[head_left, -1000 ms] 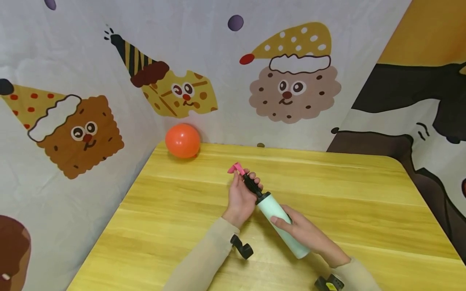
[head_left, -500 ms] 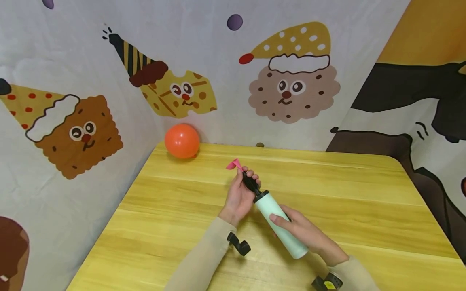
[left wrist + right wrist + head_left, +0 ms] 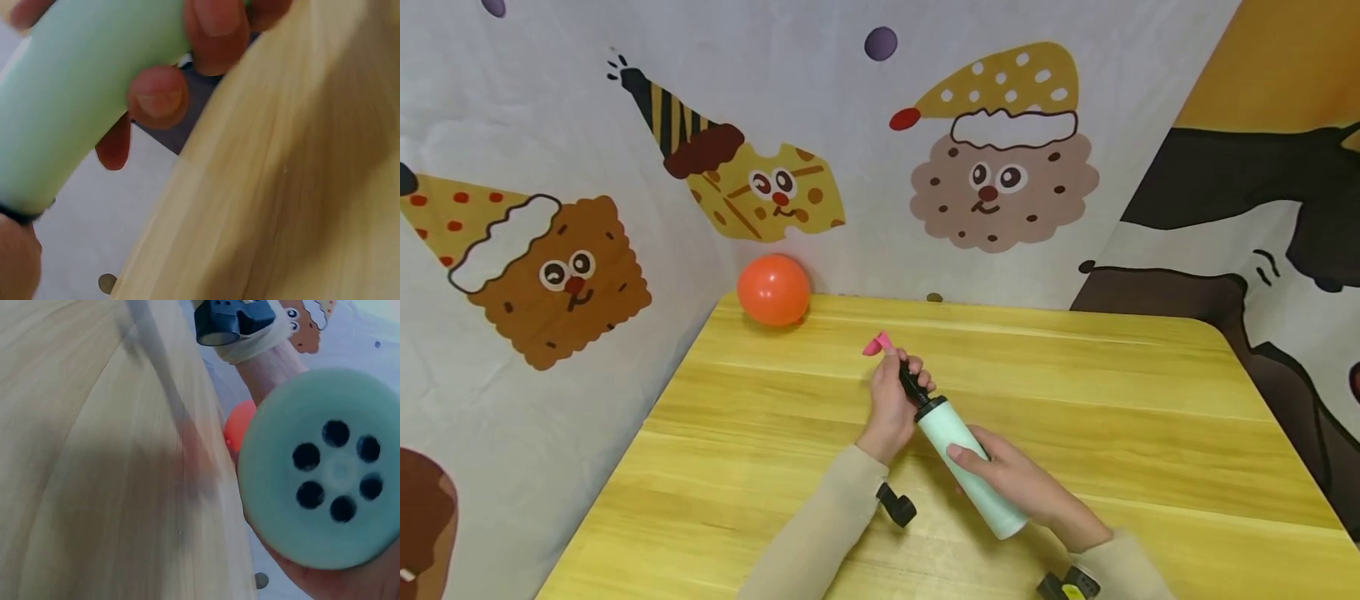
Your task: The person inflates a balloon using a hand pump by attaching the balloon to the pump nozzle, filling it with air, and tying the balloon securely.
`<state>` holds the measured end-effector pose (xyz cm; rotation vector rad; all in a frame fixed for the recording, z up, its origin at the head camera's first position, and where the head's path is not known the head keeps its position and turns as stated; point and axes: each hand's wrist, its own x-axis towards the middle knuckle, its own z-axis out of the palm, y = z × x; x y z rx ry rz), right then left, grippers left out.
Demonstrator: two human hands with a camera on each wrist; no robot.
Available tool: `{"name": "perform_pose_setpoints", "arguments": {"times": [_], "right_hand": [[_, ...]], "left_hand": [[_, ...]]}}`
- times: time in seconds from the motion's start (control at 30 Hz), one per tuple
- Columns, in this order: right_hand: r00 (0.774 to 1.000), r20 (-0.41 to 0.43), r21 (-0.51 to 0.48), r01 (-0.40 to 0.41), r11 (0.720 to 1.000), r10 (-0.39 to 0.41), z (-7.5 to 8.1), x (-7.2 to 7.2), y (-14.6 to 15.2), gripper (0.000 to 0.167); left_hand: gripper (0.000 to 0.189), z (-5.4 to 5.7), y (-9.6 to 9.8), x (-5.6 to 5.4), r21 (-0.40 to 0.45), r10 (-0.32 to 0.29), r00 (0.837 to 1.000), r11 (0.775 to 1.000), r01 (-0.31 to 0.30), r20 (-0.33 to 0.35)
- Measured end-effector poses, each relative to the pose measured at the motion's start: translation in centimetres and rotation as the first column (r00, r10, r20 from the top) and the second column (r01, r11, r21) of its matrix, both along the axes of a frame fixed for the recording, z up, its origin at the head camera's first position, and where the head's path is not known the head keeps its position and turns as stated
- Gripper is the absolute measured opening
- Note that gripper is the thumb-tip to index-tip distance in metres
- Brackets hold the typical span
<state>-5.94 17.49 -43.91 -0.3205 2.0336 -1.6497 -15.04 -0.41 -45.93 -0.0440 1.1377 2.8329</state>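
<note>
A mint-green hand pump (image 3: pixel 957 454) with a black nozzle end (image 3: pixel 912 383) is held tilted above the table. My right hand (image 3: pixel 1018 479) grips the green barrel, thumb on top; its curled fingers (image 3: pixel 159 99) show in the left wrist view. At the nozzle, my left hand (image 3: pixel 889 408) pinches the neck of a limp pink balloon (image 3: pixel 876 343) against the black end, fingers curled round it. The balloon's mouth is hidden by the fingers. In the right wrist view, the barrel's round end (image 3: pixel 340 540) with several dark holes faces the camera.
An inflated orange balloon (image 3: pixel 773 290) sits at the table's far left corner. The wooden table (image 3: pixel 737 433) reaches back to a cartoon-printed cloth (image 3: pixel 865 150). Each wrist carries a black camera mount, such as the left one (image 3: pixel 897 505).
The pump and both hands have shifted slightly left. My left thumb has moved up to the pink balloon's neck, and less of that balloon shows. The orange balloon has stayed in place.
</note>
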Motion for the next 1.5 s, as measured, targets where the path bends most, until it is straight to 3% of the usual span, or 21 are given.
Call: {"name": "perform_pose_setpoints", "arguments": {"times": [0.17,0.37,0.47,0.6,0.7,0.8,0.9,1.0,1.07,1.13,1.2,1.23,1.33,1.4,1.43,1.5], "right_hand": [[0.999,-0.039,0.073,0.019,0.997,-0.016,-0.1,-0.1,-1.1,0.058],[1.0,-0.005,0.061,-0.016,0.998,0.017,0.1,0.4,-1.0,0.067],[0.999,0.017,0.043,-0.046,0.998,0.046,0.1,0.9,-0.8,0.067],[0.999,-0.013,0.065,-0.042,0.997,0.043,0.0,0.9,-1.2,0.067],[0.999,-0.027,0.065,-0.021,0.998,0.023,-0.2,0.5,-1.6,0.066],[1.0,-0.012,0.016,-0.011,1.0,0.011,-0.1,-0.1,-1.8,0.063],[0.999,0.035,-0.049,-0.016,0.999,0.018,0.2,-0.5,-1.8,0.063],[0.997,0.072,-0.083,-0.032,0.996,0.038,0.7,-0.8,-1.7,0.064],[0.995,0.081,-0.095,-0.045,0.994,0.053,1.0,-1.0,-1.6,0.064],[0.995,0.082,-0.099,-0.056,0.994,0.065,1.2,-1.1,-1.6,0.063],[0.994,0.082,-0.103,-0.059,0.993,0.067,1.3,-1.2,-1.6,0.062],[0.994,0.084,-0.104,-0.055,0.993,0.064,1.3,-1.3,-1.6,0.063],[0.996,0.079,-0.083,-0.038,0.996,0.044,1.1,-1.2,-1.9,0.063],[0.997,0.066,-0.056,-0.023,0.998,0.026,0.8,-1.0,-2.2,0.064],[0.998,0.056,-0.04,-0.015,0.999,0.017,0.6,-0.9,-2.4,0.064],[0.999,0.032,-0.012,-0.001,1.0,0.001,0.3,-0.6,-2.9,0.063]], "left_hand": [[0.028,0.0,-0.1,-1.4,-0.129,0.104,0.992,0.987,-0.094,0.074],[0.032,0.9,-2.0,-4.2,-0.152,0.222,0.972,0.966,-0.209,0.075],[0.033,1.0,-2.7,-4.7,-0.155,0.247,0.966,0.96,-0.232,0.082],[0.032,0.5,-2.5,-4.0,-0.109,0.194,0.973,0.977,-0.181,0.123],[0.034,0.3,-2.0,-3.3,0.002,0.123,0.982,0.992,-0.125,0.145],[0.038,0.5,-1.8,-3.0,0.157,0.041,0.989,0.986,-0.063,0.141],[0.033,0.7,-2.0,-3.0,0.325,-0.057,0.991,0.946,0.015,0.12],[0.028,0.7,-2.4,-3.0,0.47,-0.145,0.985,0.879,0.083,0.098],[0.028,0.8,-2.5,-2.9,0.534,-0.185,0.98,0.838,0.116,0.077],[0.029,0.9,-2.5,-2.9,0.568,-0.204,0.977,0.812,0.13,0.067],[0.031,1.0,-2.4,-2.9,0.557,-0.201,0.977,0.82,0.127,0.073],[0.032,1.0,-2.3,-2.9,0.529,-0.185,0.979,0.841,0.114,0.083],[0.033,1.0,-1.9,-2.9,0.332,-0.083,0.989,0.943,0.037,0.125],[0.031,0.8,-1.7,-3.1,0.158,0.013,0.989,0.987,-0.036,0.144],[0.03,0.7,-1.7,-3.2,0.073,0.059,0.988,0.995,-0.07,0.146],[0.025,0.6,-1.8,-3.5,-0.061,0.135,0.981,0.99,-0.127,0.137]]}}
